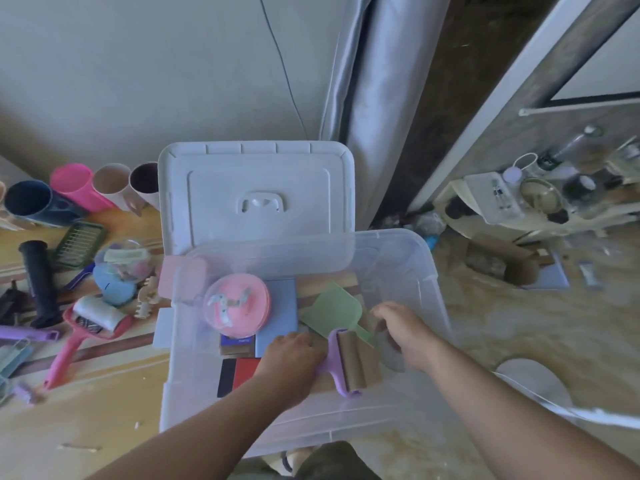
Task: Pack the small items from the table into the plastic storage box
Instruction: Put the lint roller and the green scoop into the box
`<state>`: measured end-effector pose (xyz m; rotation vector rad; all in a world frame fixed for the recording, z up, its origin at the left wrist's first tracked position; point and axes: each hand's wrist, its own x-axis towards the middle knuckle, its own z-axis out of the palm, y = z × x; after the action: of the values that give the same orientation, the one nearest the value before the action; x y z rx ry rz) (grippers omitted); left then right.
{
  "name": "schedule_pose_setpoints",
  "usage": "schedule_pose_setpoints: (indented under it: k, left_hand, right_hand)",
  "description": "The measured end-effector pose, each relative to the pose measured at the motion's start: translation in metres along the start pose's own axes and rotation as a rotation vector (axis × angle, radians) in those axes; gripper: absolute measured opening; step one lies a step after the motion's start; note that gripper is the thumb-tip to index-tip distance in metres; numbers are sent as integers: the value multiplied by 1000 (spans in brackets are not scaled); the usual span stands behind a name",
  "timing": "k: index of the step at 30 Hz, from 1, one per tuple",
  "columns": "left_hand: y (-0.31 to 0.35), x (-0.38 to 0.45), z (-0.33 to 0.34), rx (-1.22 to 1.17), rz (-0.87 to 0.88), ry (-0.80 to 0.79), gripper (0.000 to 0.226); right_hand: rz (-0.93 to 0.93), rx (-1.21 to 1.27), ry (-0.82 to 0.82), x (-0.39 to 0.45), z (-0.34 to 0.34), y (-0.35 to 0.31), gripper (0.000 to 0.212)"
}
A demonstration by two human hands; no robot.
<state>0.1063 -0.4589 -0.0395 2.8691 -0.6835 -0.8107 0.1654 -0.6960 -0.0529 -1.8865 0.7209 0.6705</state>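
The clear plastic storage box (412, 258) stands open in front of me, its white lid (256, 188) propped behind it. Inside lie a pink round chopper (239, 306), a blue flat pad (282, 306), a green paddle (334, 311), small cards (239, 372) and a purple lint roller with a brown roll (349, 362). My left hand (291, 358) is inside the box, shut on the purple roller's handle. To the right of the roller, my right hand (401, 327) reaches into the box with fingers curled; whether it holds anything is hidden.
The wooden table (86, 420) at the left carries several cups (74, 187), a black handle (40, 282), a green grater (79, 244), a pink lint roller (86, 327), a blue item (114, 284) and hair clips (145, 301). A cluttered low stand (526, 206) is at the right.
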Motion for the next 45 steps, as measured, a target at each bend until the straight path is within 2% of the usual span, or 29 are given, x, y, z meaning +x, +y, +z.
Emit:
schedule_pose_setpoints:
  k: [6,11,14,17,20,22,24,26,28,30,33,34,37,41,45]
  left_hand:
    - [31,47,22,20,49,-31,39]
    - [29,50,43,-44,120,-72,66]
    - [22,37,33,-202,90,-119,52]
    - [10,13,7,-293,101,-81,34]
    - [-17,-32,-19,-321,116,52,33]
    - [-40,-70,-36,-374,56,203,35]
    - [-68,-107,-41,-387,-78,461,33]
    - [-95,-141,-39,-389,-267,630,31]
    - [-124,-168,-29,-368,-423,720,24]
    - [-151,-189,-15,-360,-522,746,23]
    - [-191,-206,8,-351,-598,694,31]
    - [-203,-209,16,-357,-622,661,33]
    - [-246,-213,39,-345,-684,543,42]
    - [-311,-215,57,-374,-773,348,45]
    - [-358,-199,74,-444,-828,159,54]
  right_hand:
    - [-56,-29,34,1,-5,11,38]
    - [-102,147,58,9,2,9,30]
    - [-82,249,30,13,17,0,26]
    - [-115,173,17,20,41,-11,24]
    - [-185,30,30,29,64,-17,17]
    - [-184,-54,45,36,74,-15,15]
    - [-158,-76,50,41,82,-11,20]
    - [-166,-110,46,42,86,-7,26]
    - [-196,-176,35,40,87,-5,30]
    - [-269,-332,22,32,84,-7,28]
    - [-464,-700,10,12,79,-16,47]
    - [-515,-753,18,4,80,-21,50]
    - [-638,-706,119,-28,95,-50,41]
    - [-955,-605,330,-86,143,-106,37]
    - [-1253,-572,322,-155,235,-153,25]
